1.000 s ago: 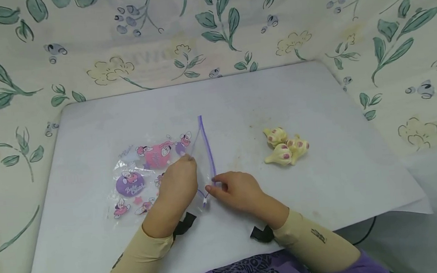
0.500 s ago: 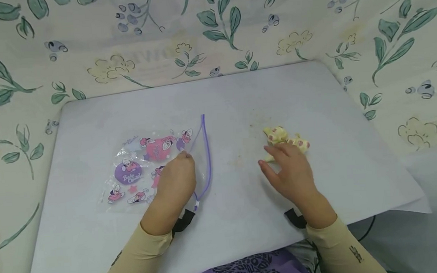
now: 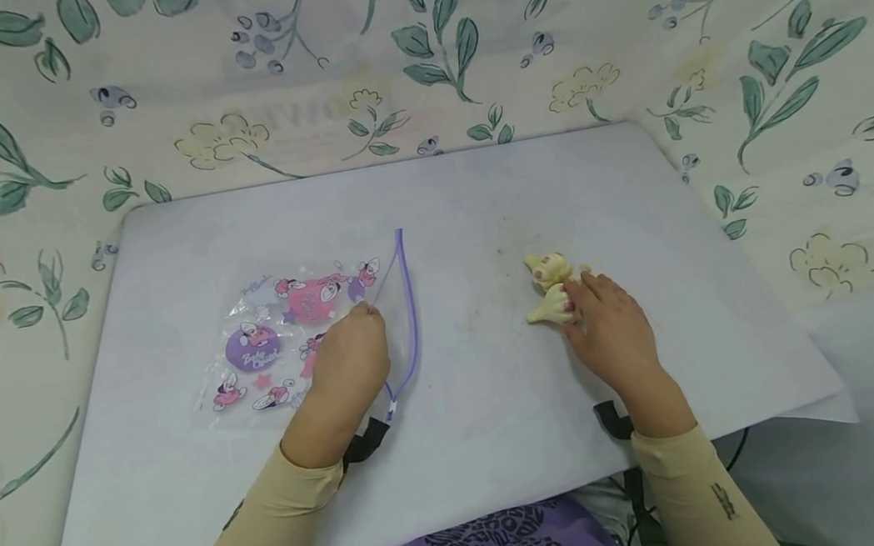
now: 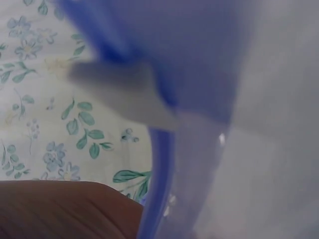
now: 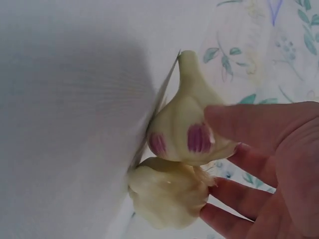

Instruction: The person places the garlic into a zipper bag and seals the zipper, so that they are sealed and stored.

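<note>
A clear zip bag (image 3: 254, 348) printed with pink and purple cartoon figures lies on the left of the table. My left hand (image 3: 351, 349) grips its near layer at the mouth, so the purple zip strip (image 3: 413, 324) bows away and the mouth gapes. A small white slider (image 3: 393, 407) sits at the strip's lower end. On the right, my right hand (image 3: 617, 333) is at a cluster of garlic bulbs (image 3: 552, 308). In the right wrist view its thumb and fingers flank a purple-marked garlic bulb (image 5: 172, 117); other fingertips touch a paler bulb (image 5: 169, 191). Part of the cluster is hidden under this hand.
A white sheet covers the table (image 3: 477, 437), with small brown specks between bag and garlic. Behind it and to the right hangs a leaf-patterned cloth (image 3: 499, 60). A dark cable (image 3: 736, 448) runs off the near right edge.
My right hand has left the zip strip and moved right to the garlic, its fingers now against the bulbs. The left hand keeps its grip; the bag has shifted slightly and its mouth gapes.
</note>
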A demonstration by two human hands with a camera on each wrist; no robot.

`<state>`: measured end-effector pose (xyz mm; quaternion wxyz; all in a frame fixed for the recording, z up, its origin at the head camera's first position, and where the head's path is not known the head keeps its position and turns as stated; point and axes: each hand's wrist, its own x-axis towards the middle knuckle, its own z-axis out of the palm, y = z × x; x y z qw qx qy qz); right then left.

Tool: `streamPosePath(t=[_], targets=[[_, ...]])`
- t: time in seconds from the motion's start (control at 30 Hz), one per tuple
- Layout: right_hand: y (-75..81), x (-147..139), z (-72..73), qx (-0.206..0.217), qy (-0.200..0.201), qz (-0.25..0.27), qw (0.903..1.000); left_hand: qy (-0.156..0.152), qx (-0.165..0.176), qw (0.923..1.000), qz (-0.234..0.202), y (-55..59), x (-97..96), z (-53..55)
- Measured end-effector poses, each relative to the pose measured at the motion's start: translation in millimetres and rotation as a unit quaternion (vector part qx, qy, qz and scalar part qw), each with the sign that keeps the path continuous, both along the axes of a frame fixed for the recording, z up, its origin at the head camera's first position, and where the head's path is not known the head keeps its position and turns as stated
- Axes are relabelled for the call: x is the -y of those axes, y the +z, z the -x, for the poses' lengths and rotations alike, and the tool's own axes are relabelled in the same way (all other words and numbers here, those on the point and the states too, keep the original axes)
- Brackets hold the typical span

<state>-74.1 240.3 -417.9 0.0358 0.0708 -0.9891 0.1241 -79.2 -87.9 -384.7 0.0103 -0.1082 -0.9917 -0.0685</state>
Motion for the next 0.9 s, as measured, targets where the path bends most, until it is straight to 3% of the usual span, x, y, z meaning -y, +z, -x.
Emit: streamPosePath(t=[0.23,0.47,0.57,0.67,0.73,0.8,0.83,0.9], targets=[[-6.2,0,7.9,-0.006,0.001,0.047,0.9989,-0.001,-0.005,1.0,-0.007,-1.6,1.1,-0.4],[-6.6,4,15.5,0.011,0.009,0.051,0.9986,0.005,0.0,1.0,-0.003,-2.5,0.6,0.7],[-6.3,6,15.5,0.025,-0.002,0.088,0.9958,0.004,-0.003,1.0,-0.002,-2.6,0.9,0.3],[-6.5,9,13.5,0.012,-0.004,0.134,0.9909,0.005,-0.003,1.0,0.0,-1.9,0.9,0.0],[-7.2,12,11.9,-0.007,-0.001,0.181,0.9835,0.006,-0.001,1.0,0.002,-1.3,0.5,0.0],[-6.7,15,11.6,-0.017,0.007,0.251,0.9677,0.008,0.002,1.0,0.003,-1.1,0.1,-0.1],[-6.1,17,11.5,-0.017,0.009,0.293,0.9559,0.009,0.003,1.0,0.003,-1.2,-0.2,0.1],[-4.5,20,12.4,-0.001,0.012,0.388,0.9214,0.01,0.004,0.9999,0.002,-1.4,-0.4,0.2]])
